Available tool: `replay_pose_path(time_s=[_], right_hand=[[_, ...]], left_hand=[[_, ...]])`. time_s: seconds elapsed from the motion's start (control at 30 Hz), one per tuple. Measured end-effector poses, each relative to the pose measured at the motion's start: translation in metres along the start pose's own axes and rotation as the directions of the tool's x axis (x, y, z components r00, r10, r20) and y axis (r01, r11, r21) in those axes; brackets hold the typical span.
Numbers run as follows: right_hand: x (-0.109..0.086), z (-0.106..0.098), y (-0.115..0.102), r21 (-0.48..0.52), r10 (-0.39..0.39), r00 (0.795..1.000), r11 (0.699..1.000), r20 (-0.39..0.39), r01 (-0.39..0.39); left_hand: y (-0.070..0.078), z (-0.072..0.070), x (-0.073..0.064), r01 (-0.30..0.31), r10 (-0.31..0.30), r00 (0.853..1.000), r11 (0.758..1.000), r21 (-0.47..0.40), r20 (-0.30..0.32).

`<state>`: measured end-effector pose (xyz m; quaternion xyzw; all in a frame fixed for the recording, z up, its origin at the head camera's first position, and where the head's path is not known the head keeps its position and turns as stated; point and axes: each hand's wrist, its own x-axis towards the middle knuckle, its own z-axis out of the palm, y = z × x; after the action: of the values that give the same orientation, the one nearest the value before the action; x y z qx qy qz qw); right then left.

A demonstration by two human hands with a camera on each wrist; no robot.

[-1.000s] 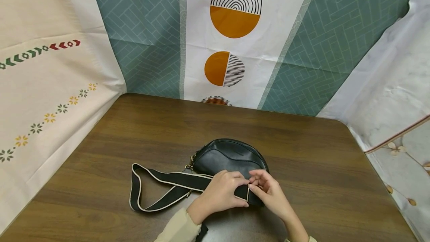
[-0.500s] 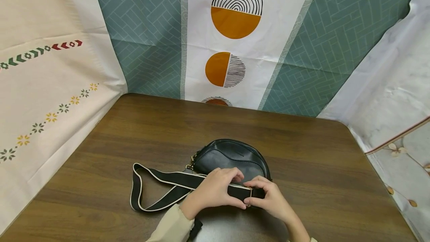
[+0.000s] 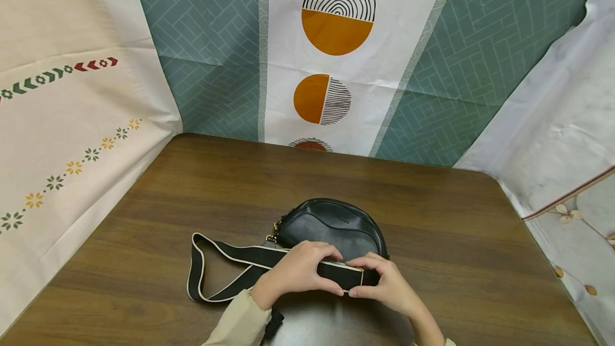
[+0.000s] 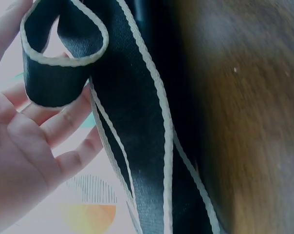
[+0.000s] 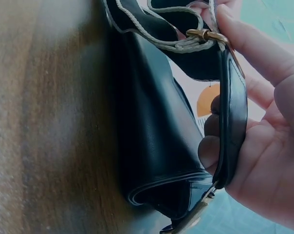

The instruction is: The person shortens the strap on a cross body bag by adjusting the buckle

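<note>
A black half-moon leather bag [image 3: 331,228] lies on the table with its wide black strap [image 3: 235,254], edged in cream, trailing left in a loop. My left hand [image 3: 298,271] holds the strap across the bag's near side, thumb at the near edge and fingers at the far edge. Just right of it, my right hand [image 3: 386,284] pinches the strap at a gold-coloured buckle [image 5: 205,35]. In the right wrist view, a leather strap end [image 5: 232,117] runs from that buckle across my right fingers to a metal clasp [image 5: 195,214]. The left wrist view shows a curled strap fold [image 4: 54,83] by my left fingers.
The brown wooden table [image 3: 456,239] extends around the bag. Patterned cloths hang behind it and at both sides, among them a teal one [image 3: 211,57]. A small black thing [image 3: 274,324] shows by the left sleeve [image 3: 242,319].
My right hand has closed its thumb and fingers on the strap's two edges at the buckle. My left hand has slid a little left along the strap, and the buckle has shifted slightly right.
</note>
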<state>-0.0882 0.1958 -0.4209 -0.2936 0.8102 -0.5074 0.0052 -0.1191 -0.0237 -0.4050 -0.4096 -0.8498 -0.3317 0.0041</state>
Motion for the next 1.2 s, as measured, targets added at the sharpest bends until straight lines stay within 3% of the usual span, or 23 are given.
replay_pose_path(time_s=[0.6,0.77,0.97,1.2], right_hand=[[0.001,0.000,0.002,-0.062,-0.050,0.995,0.997,0.083,0.055],[0.001,0.001,0.002,-0.026,-0.036,0.998,0.999,0.046,0.037],[0.001,0.000,0.004,0.028,-0.004,1.000,1.000,0.015,0.004],[0.001,-0.003,0.002,0.094,-0.011,1.000,0.996,0.020,0.009]], left_hand=[[-0.002,-0.008,-0.004,-0.025,0.028,0.999,0.998,-0.058,0.044],[-0.005,-0.010,-0.007,-0.005,0.008,0.998,0.999,-0.043,0.067],[-0.007,-0.013,-0.010,0.059,-0.059,0.997,0.998,0.003,0.039],[-0.012,-0.016,-0.015,0.063,-0.063,0.998,0.998,0.015,-0.010]])
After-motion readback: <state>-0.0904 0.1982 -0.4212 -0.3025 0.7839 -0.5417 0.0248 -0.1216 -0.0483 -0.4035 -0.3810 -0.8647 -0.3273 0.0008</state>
